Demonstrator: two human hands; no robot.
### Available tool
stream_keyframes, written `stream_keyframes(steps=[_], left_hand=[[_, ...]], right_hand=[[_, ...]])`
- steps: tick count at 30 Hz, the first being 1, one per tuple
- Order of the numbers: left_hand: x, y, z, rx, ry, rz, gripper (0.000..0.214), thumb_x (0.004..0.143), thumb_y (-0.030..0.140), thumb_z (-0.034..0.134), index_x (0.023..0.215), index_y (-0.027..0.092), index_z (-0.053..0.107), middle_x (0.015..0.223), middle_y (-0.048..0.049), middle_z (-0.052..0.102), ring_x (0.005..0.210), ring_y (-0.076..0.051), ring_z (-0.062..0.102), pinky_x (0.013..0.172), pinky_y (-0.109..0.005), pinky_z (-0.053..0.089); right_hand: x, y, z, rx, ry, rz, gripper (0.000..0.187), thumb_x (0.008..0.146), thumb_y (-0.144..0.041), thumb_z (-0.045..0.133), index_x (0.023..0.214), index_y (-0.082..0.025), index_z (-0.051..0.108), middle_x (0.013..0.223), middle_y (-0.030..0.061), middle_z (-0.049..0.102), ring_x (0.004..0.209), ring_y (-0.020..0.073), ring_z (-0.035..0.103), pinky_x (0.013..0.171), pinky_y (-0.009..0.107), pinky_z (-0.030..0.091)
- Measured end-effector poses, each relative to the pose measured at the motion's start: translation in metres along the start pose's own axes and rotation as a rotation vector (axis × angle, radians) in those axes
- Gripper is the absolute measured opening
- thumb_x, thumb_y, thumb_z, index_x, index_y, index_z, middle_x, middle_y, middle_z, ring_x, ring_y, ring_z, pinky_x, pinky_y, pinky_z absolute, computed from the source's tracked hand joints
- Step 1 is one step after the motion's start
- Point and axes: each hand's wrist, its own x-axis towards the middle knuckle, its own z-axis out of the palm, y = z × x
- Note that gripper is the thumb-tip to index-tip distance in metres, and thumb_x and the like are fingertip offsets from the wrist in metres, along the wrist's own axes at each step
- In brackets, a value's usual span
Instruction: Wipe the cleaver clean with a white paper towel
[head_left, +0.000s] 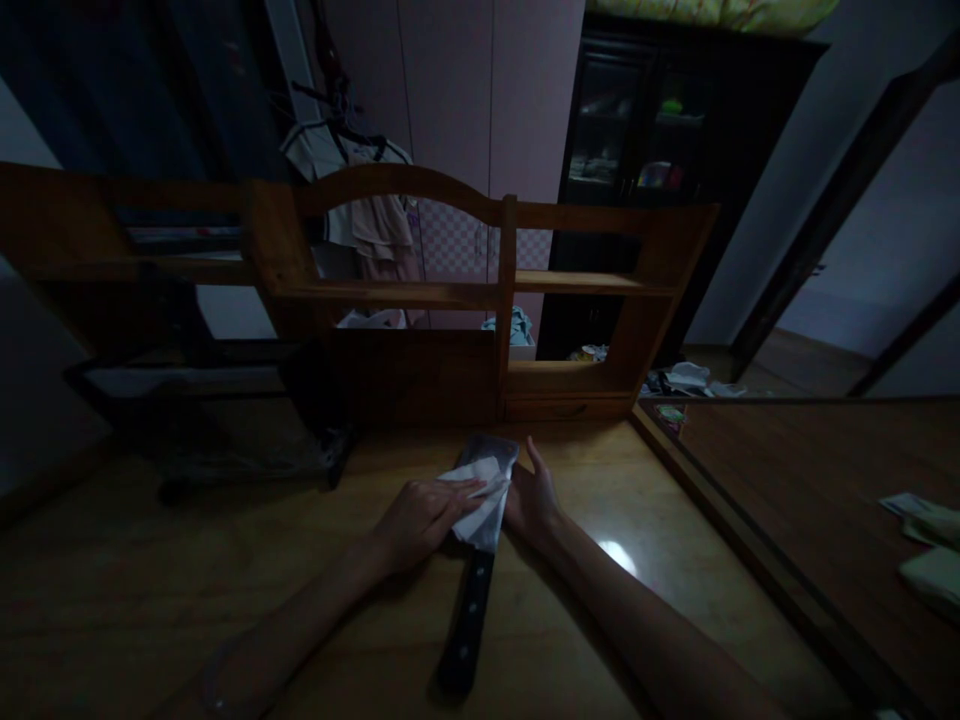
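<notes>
Item 1: cleaver point(481, 545). Lies flat on the wooden bench point(300, 600), roughly centre, broad blade pointing away from the person and dark handle towards them. The far corner of the blade shows bare grey metal.

Item 2: white tissue point(481, 476). Crumpled, spread over the middle of the blade and touching it.

Item 3: left hand point(420, 520). Knuckles up, fingers closed on the tissue and pressing it down onto the blade.

Item 4: right hand point(532, 500). Open, thumb raised, set against the blade's right edge. It holds nothing, and its fingertips are hidden by the blade and tissue.

Item 5: bright glare spot point(619, 556) on the bench surface, just right of the right forearm.

Item 6: wooden shelf unit point(405, 292) standing at the back of the bench, with an arched top rail and several open compartments.

Item 7: clothes on hangers point(364, 195), seen through the shelf unit, in front of pale wardrobe doors.

Item 8: dark glass-fronted cabinet point(637, 130), far right of the shelf unit, contents too dim to name.

Item 9: scattered papers point(690, 378) on the floor near the cabinet's foot.
</notes>
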Motion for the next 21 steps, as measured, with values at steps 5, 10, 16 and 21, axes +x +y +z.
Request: stream_keyframes(steps=[5,10,16,21], left_hand=[[0.000,0.004,0.000,-0.032,0.005,0.002,0.041,0.105,0.029,0.031,0.129,0.027,0.064,0.137,-0.0012,0.058,0.129,-0.017,0.054,0.110,-0.038,0.044],[0.000,0.007,0.002,-0.032,0.003,0.002,0.041,0.105,0.029,0.029,0.128,0.028,0.064,0.138,0.0007,0.056,0.130,-0.017,0.053,0.110,-0.039,0.044],[0.001,-0.007,0.005,0.140,0.110,-0.136,0.040,0.105,0.031,0.032,0.129,0.027,0.063,0.136,-0.0011,0.058,0.127,-0.018,0.055,0.110,-0.040,0.044],[-0.003,-0.012,-0.004,0.206,0.403,-0.118,0.043,0.105,0.025,0.029,0.120,0.021,0.069,0.127,-0.0026,0.066,0.122,-0.019,0.060,0.112,-0.045,0.041]], right_hand=[[0.000,0.000,-0.001,0.002,0.024,0.001,0.044,0.093,-0.056,0.044,0.094,-0.015,0.061,0.090,0.0125,0.072,0.098,0.0311,0.068,0.090,0.052,0.051],[0.001,0.000,-0.002,-0.006,0.017,0.006,0.044,0.093,-0.056,0.044,0.093,-0.015,0.061,0.091,0.0127,0.072,0.099,0.0310,0.067,0.091,0.053,0.051],[-0.001,0.000,0.003,-0.003,-0.013,-0.002,0.054,0.094,-0.059,0.040,0.108,-0.011,0.062,0.097,0.0153,0.072,0.102,0.0325,0.067,0.092,0.053,0.050],[-0.002,-0.001,0.002,0.042,0.013,-0.016,0.057,0.095,-0.060,0.037,0.113,-0.011,0.061,0.096,0.0141,0.073,0.102,0.0315,0.067,0.092,0.052,0.050]])
